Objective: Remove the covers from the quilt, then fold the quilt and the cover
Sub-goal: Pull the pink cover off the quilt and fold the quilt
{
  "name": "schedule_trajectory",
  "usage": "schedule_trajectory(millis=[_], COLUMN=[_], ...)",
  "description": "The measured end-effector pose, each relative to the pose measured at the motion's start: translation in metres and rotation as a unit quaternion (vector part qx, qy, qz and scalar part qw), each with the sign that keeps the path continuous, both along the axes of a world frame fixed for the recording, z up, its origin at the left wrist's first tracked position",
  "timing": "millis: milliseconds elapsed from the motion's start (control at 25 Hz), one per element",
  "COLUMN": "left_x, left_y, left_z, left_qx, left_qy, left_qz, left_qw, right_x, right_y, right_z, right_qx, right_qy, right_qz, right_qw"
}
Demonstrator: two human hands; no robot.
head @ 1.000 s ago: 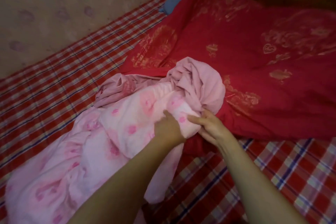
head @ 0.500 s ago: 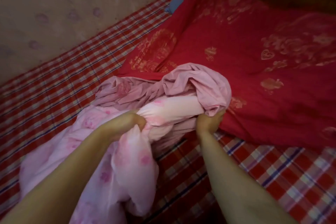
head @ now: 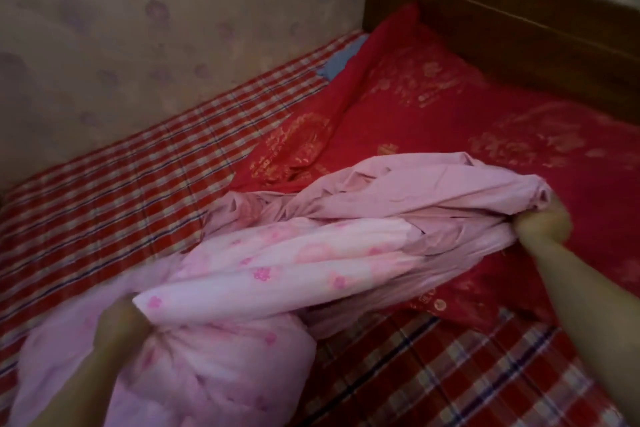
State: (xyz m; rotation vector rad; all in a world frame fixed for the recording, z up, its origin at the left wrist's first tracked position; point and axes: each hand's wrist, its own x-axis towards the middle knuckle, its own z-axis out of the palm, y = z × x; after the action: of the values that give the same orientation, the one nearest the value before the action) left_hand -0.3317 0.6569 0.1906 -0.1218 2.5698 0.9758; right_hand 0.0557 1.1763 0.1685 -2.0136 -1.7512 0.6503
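- Now the two hands are well apart, where half a second ago they were near each other at the middle of the bed; the left grip [head: 119, 326] has come down toward the lower left and the right grip [head: 543, 225] has gone out to the right.
- More of the flowered pink quilt [head: 277, 274] shows outside the plain pink cover [head: 398, 191] than before, and both are drawn into a long band between the hands.
- The view has lifted too: a dark wooden headboard [head: 502, 31] now shows at the top.
- The left grip is closed tight, fingers curled round a bunched end of the quilt, low over the checked sheet [head: 121, 201].
- The right grip is closed as a fist on the gathered end of the cover, above the red bedspread [head: 450, 135] with gold patterns.
- The quilt's far end is still inside the cover's mouth, about midway between the hands; its loose bulk is heaped on the checked sheet below the left hand.
- A bit of blue cloth [head: 336, 62] shows at the bedspread's far edge, near the wall [head: 138, 28].
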Motion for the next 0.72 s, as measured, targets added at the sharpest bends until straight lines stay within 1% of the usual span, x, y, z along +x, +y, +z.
schedule_trajectory(millis=[40,80,120,160,200,240,280,320,360,400,440,480,520,600,640,680,720], left_x=[0.005,0.011,0.012,0.010,0.009,0.000,-0.013,-0.032,-0.049,-0.061,-0.078,-0.095,-0.116,-0.151,-0.167,-0.179,-0.183], left_y=[0.008,0.026,0.025,0.018,0.014,0.021,0.048,0.073,0.086,0.100,0.118,0.138,0.155,0.175,0.175,0.169,0.164], left_z=[-0.007,-0.010,-0.015,-0.024,-0.025,-0.018,0.007,0.024,0.035,0.045,0.050,0.046,0.040,0.008,-0.010,-0.030,-0.051], left_qx=[-0.025,-0.093,-0.124,-0.119,-0.184,-0.214,-0.315,-0.337,-0.341,-0.331,-0.312,-0.306,-0.299,-0.291,-0.274,-0.260,-0.249], left_qy=[-0.021,-0.041,-0.055,-0.067,-0.071,-0.129,-0.183,-0.272,-0.343,-0.374,-0.395,-0.381,-0.340,-0.189,-0.134,-0.127,-0.154], left_qz=[-0.018,-0.015,-0.063,-0.115,-0.208,-0.340,-0.392,-0.439,-0.498,-0.513,-0.500,-0.488,-0.473,-0.449,-0.429,-0.417,-0.432], left_qw=[0.999,0.995,0.989,0.984,0.958,0.907,0.844,0.787,0.719,0.698,0.705,0.724,0.756,0.823,0.850,0.861,0.853], right_x=[-0.008,-0.018,-0.029,-0.044,-0.058,-0.074,-0.088,-0.108,-0.128,-0.149,-0.175,-0.207,-0.242,-0.315,-0.354,-0.391,-0.421], right_y=[0.005,0.008,0.009,0.009,0.006,-0.001,-0.008,-0.019,-0.031,-0.040,-0.047,-0.057,-0.065,-0.092,-0.109,-0.127,-0.146], right_z=[-0.007,-0.009,-0.016,-0.018,-0.026,-0.027,-0.027,-0.022,-0.015,-0.011,-0.007,-0.002,-0.003,-0.007,-0.013,-0.016,-0.017], right_qx=[-0.029,-0.069,-0.112,-0.144,-0.165,-0.181,-0.187,-0.193,-0.198,-0.199,-0.202,-0.197,-0.192,-0.166,-0.151,-0.135,-0.123], right_qy=[-0.004,-0.019,-0.026,-0.019,-0.012,0.007,0.020,0.017,0.004,0.002,0.012,0.017,0.020,0.022,0.024,0.021,0.015], right_qz=[-0.007,-0.012,-0.008,0.001,0.016,0.032,0.045,0.066,0.091,0.120,0.162,0.216,0.277,0.398,0.457,0.510,0.555], right_qw=[1.000,0.997,0.993,0.989,0.986,0.983,0.981,0.979,0.976,0.973,0.966,0.956,0.941,0.902,0.876,0.850,0.823])
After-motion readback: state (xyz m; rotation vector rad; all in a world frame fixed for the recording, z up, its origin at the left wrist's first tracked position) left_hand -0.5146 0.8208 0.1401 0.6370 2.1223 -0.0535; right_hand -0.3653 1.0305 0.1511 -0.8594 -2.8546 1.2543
